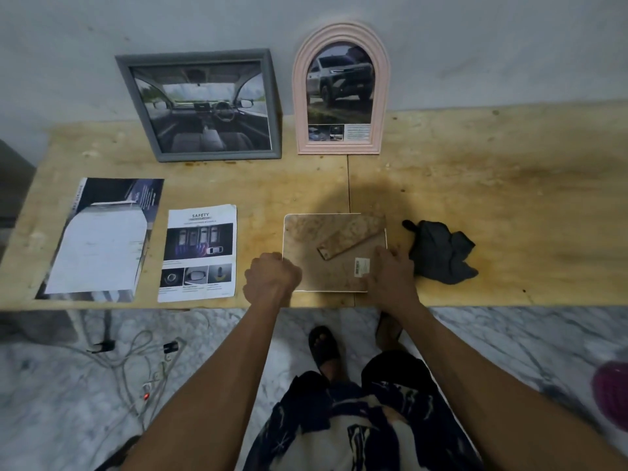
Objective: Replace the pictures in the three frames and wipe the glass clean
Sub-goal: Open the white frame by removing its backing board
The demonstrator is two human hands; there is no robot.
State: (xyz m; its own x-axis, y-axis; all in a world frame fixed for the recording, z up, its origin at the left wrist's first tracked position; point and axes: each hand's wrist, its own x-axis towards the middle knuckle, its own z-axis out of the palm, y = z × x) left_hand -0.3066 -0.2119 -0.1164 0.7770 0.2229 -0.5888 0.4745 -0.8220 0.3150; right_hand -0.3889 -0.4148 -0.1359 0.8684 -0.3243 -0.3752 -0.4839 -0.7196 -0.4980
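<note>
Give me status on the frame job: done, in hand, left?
Looks done: grey frame and pink arched frame stand against the wall with pictures in. In hand: third frame lies face down, left hand and right hand at its edges. Left: its picture swap, then wiping; dark cloth lies untouched.

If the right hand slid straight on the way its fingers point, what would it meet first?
The right hand lies on the face-down frame, fingers aimed up and left across its back. The first thing in that line is probably the frame's fold-out stand; depth is hard to judge.

Plywood tabletop (475, 185) against my grey wall (492, 45). Marble floor (509, 334) below me: tangled white cables (136, 362), my black sandal (323, 341).
</note>
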